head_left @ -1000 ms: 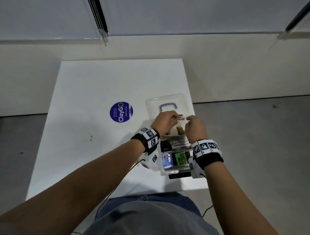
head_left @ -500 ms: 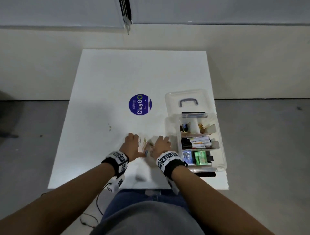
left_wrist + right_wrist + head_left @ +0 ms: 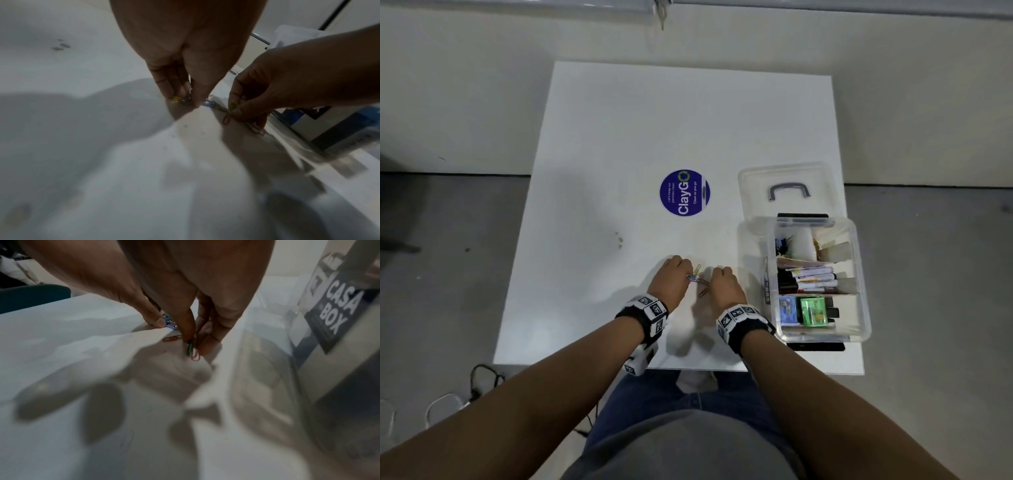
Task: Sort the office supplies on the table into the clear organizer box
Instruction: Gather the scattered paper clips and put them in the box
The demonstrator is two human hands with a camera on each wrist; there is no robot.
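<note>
We've got both hands down on the worktop [image 3: 592,144] just left of the organizer box [image 3: 863,308], left hand [image 3: 671,279] and right hand [image 3: 724,286] each pinching at the paper clips [image 3: 698,279] strung between them, right hand nearer the box.

Both hands off organizer box [image 3: 859,274], now down on table pinching paper clips [image 3: 698,279].
</note>
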